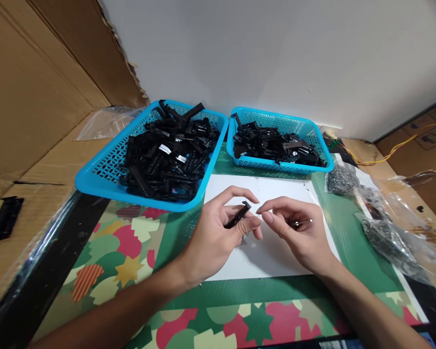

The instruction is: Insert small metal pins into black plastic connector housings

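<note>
My left hand [218, 237] grips a small black plastic part [239, 215] between thumb and fingers, its hooked end pointing up and to the right. Just to the right, my right hand [298, 228] has its thumb and index finger pinched close together near that part. Whatever sits at those fingertips is too small to make out. A shiny metal piece [302, 223] shows by the curled fingers of the right hand; its kind is unclear. Below the hands, a small pile of thin metal bits [243, 241] lies on a white sheet [276, 264], partly hidden by the left hand.
Two blue baskets, a larger one [90, 180] on the left and a smaller one [325, 157] on the right, hold many black plastic parts. Plastic bags of small metal pieces [341, 179] lie at right. Another black part [5, 218] rests on cardboard at far left.
</note>
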Demonstrator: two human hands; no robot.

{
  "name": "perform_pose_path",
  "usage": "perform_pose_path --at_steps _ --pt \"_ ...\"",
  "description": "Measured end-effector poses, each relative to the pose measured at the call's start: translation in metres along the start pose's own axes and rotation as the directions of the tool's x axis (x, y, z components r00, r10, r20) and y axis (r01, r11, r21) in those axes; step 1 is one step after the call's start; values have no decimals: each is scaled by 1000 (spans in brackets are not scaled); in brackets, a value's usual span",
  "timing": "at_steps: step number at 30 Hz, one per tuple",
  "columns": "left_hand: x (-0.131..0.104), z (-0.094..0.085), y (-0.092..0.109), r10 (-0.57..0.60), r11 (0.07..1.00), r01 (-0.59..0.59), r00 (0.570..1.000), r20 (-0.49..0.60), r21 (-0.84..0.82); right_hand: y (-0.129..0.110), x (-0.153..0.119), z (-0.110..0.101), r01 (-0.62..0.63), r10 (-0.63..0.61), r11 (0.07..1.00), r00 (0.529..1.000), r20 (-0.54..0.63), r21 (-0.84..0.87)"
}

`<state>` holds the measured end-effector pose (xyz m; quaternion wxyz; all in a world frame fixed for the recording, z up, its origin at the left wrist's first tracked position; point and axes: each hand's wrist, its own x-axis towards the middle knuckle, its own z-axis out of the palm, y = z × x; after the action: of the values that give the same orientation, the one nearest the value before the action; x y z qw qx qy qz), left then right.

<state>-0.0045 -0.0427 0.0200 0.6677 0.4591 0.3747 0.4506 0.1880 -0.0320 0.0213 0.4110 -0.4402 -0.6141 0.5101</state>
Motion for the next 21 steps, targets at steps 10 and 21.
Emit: perform_pose_path --at_steps 10,21 --pt "1 1 0 38 989 -42 999 28 142 -7 5 -10 -85 89 996 989 119 -35" --pt "0 -12 -2 142 792 -195 981 135 579 -2 5 -19 128 -171 980 931 -323 -151"
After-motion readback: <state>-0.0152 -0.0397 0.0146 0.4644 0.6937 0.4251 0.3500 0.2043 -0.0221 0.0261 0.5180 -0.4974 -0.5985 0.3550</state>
